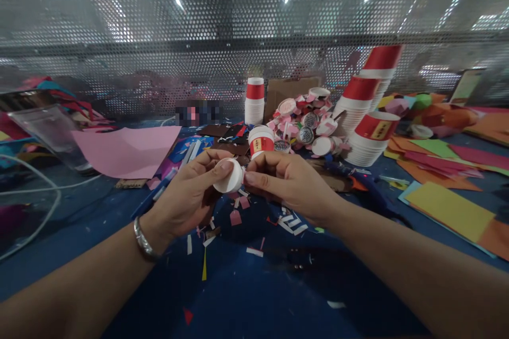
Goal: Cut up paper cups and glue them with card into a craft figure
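Between my hands is a small white round cup bottom (228, 177) with a short rim, apparently cut from a paper cup. My left hand (191, 185) is closed on it, the thumb lying over its flat face. From the other side, my right hand (292, 183) pinches at its right edge; the fingertips there are partly hidden. Just behind the hands stands a red and white paper cup (261, 140). Paper scraps, such as a pink bit (235, 217) and white strips (293, 224), lie on the blue tabletop (254, 296) below.
Stacked paper cups (368, 140) stand at the right, and another stack (254, 100) at the back. A heap of cut cup pieces (306, 122) lies between them. Pink paper (127, 151) and a clear container (50, 135) are left; coloured sheets (451, 209) lie right. Perforated metal (238, 16) closes the back.
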`<move>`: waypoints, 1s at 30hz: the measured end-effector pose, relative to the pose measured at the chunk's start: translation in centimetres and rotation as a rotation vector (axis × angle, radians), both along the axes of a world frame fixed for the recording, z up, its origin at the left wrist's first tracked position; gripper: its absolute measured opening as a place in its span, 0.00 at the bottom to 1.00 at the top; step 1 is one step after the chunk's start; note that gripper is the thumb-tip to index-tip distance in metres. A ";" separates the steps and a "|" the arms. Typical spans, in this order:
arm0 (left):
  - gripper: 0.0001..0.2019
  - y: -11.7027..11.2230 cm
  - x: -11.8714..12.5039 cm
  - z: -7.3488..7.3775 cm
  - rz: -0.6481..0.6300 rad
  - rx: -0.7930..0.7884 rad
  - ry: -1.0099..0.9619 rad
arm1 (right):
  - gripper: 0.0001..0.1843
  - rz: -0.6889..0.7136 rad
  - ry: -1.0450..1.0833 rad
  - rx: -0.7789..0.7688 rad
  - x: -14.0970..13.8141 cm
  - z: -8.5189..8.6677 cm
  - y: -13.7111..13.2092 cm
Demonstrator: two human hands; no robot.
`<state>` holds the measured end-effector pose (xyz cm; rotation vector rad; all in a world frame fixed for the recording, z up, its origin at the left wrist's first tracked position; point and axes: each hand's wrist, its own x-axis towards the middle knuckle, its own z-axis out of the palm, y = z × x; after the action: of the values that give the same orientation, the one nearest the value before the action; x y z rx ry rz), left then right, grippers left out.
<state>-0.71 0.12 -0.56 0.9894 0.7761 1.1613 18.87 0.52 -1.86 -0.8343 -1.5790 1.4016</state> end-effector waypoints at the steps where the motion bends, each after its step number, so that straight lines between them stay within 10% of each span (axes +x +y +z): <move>1: 0.11 0.0 0.0 0.0 -0.003 0.001 -0.006 | 0.20 0.001 -0.007 -0.003 0.0 0.0 0.0; 30: 0.14 -0.4 -0.1 0.1 0.019 -0.074 0.100 | 0.21 0.105 0.120 -0.264 -0.1 0.7 0.1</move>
<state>-0.80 -0.29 -0.51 0.9857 0.9036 1.0986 18.78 0.57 -1.20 -0.8118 -1.3820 1.7302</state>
